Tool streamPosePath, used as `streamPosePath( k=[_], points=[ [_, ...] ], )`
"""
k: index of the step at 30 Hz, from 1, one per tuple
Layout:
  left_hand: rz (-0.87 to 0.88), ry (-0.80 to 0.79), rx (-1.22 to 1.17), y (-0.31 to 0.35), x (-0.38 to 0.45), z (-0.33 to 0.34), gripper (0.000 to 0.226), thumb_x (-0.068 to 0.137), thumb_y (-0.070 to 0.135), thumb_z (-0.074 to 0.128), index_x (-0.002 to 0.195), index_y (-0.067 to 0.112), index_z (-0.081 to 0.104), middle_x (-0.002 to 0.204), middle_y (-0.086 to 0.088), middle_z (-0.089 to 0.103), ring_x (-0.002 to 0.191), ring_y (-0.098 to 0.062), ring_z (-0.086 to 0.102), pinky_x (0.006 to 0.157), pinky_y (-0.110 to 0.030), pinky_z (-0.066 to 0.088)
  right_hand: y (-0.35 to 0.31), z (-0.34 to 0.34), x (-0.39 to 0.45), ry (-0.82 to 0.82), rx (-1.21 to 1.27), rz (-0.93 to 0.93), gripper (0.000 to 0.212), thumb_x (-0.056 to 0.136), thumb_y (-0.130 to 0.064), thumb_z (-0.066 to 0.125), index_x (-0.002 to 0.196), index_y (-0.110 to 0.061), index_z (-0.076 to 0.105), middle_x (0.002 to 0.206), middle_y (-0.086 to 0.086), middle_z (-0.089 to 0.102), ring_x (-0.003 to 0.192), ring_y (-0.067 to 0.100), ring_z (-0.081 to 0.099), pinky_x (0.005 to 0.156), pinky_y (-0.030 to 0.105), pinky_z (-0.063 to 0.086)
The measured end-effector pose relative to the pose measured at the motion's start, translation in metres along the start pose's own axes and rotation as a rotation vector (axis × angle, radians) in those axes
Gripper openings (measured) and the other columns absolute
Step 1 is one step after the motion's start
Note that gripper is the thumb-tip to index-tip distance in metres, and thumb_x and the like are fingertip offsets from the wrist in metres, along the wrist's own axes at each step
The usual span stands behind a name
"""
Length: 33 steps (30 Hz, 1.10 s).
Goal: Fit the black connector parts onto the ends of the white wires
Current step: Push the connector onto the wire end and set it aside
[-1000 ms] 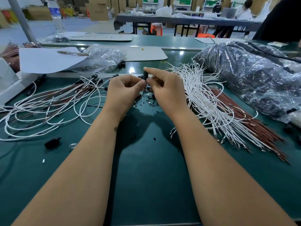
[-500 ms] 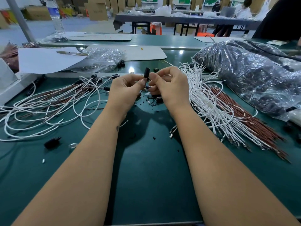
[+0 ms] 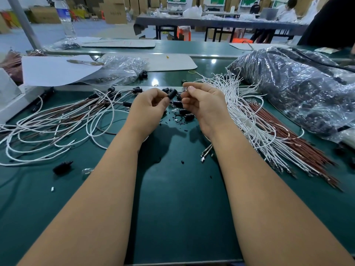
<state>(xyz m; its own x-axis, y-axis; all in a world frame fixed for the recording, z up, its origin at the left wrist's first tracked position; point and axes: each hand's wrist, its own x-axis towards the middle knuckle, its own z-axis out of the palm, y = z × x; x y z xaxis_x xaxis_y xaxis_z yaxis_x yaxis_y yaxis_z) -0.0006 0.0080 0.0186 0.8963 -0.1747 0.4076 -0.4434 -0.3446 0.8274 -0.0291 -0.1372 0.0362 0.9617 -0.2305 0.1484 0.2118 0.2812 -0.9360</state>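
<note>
My left hand (image 3: 149, 106) pinches a small black connector part (image 3: 172, 93) at its fingertips, above the green table. A short gap to the right, my right hand (image 3: 203, 104) pinches a tiny clear piece (image 3: 185, 89) between thumb and forefinger. Several loose black connector parts (image 3: 183, 111) lie on the mat just beyond and between the hands. A bundle of bare white wires (image 3: 249, 120) lies to the right. Left of my hands, white wires with black connectors fitted (image 3: 67, 120) spread in loops.
A large plastic bag of black parts (image 3: 299, 89) fills the right. A smaller clear bag (image 3: 121, 69) and a white sheet (image 3: 55, 69) lie at the back left. Brown wires (image 3: 299, 144) run along the white bundle. A stray black part (image 3: 61, 167) sits at the near left.
My hands have drawn slightly apart. The black part stays in my left fingertips, tilted, and my right hand has lifted away with a small clear piece.
</note>
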Motion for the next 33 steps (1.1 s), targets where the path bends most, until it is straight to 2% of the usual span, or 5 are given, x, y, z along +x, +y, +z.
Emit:
streamPosePath(
  k=[4, 9, 19, 27, 33],
  points=[
    [-0.019, -0.028, 0.018, 0.0007, -0.0016, -0.0006, 0.009, 0.093, 0.006, 0.059, 0.092, 0.01, 0.066, 0.069, -0.006, 0.056, 0.056, -0.008, 0.044, 0.053, -0.014, 0.036, -0.0003, -0.0001, -0.0009, 0.003, -0.019, 0.027, 0.01, 0.094, 0.002, 0.053, 0.094, -0.002, 0.062, 0.061, 0.004, 0.063, 0.05, 0.009, 0.057, 0.05, 0.019, 0.05],
    [-0.039, -0.045, -0.035, 0.0022, -0.0032, -0.002, 0.015, 0.093, 0.005, 0.058, 0.088, 0.016, 0.066, 0.076, -0.012, 0.056, 0.073, -0.02, 0.053, 0.071, -0.03, 0.042, 0.0006, -0.0019, 0.0011, 0.007, -0.047, 0.038, 0.008, 0.092, -0.001, 0.058, 0.085, -0.004, 0.062, 0.054, 0.001, 0.063, 0.045, 0.008, 0.054, 0.046, 0.018, 0.047],
    [-0.008, -0.031, -0.01, 0.0021, -0.0042, -0.0017, 0.013, 0.093, 0.01, 0.059, 0.086, 0.017, 0.067, 0.071, -0.009, 0.059, 0.063, -0.015, 0.047, 0.058, -0.023, 0.038, 0.0033, -0.0029, 0.0035, 0.013, -0.274, -0.041, 0.012, 0.089, -0.003, 0.061, 0.081, -0.01, 0.065, 0.057, -0.002, 0.06, 0.046, 0.006, 0.052, 0.046, 0.018, 0.044],
    [0.04, 0.019, 0.059, -0.0003, -0.0033, -0.0014, 0.004, 0.089, 0.014, 0.067, 0.089, 0.01, 0.069, 0.078, -0.006, 0.067, 0.076, -0.021, 0.06, 0.076, -0.041, 0.051, 0.0062, -0.0033, 0.0044, -0.008, -0.319, -0.042, 0.013, 0.088, -0.003, 0.061, 0.079, -0.009, 0.067, 0.059, 0.0, 0.062, 0.049, 0.007, 0.055, 0.048, 0.019, 0.046],
    [0.022, 0.006, -0.011, 0.0042, -0.0038, -0.0029, 0.011, 0.089, 0.014, 0.067, 0.087, 0.004, 0.07, 0.071, -0.02, 0.062, 0.056, -0.014, 0.043, 0.05, -0.021, 0.036, 0.0071, -0.0025, 0.0051, -0.006, -0.215, -0.015, 0.011, 0.093, -0.007, 0.061, 0.082, -0.007, 0.063, 0.057, -0.002, 0.063, 0.049, 0.007, 0.055, 0.05, 0.019, 0.049]
  ],
)
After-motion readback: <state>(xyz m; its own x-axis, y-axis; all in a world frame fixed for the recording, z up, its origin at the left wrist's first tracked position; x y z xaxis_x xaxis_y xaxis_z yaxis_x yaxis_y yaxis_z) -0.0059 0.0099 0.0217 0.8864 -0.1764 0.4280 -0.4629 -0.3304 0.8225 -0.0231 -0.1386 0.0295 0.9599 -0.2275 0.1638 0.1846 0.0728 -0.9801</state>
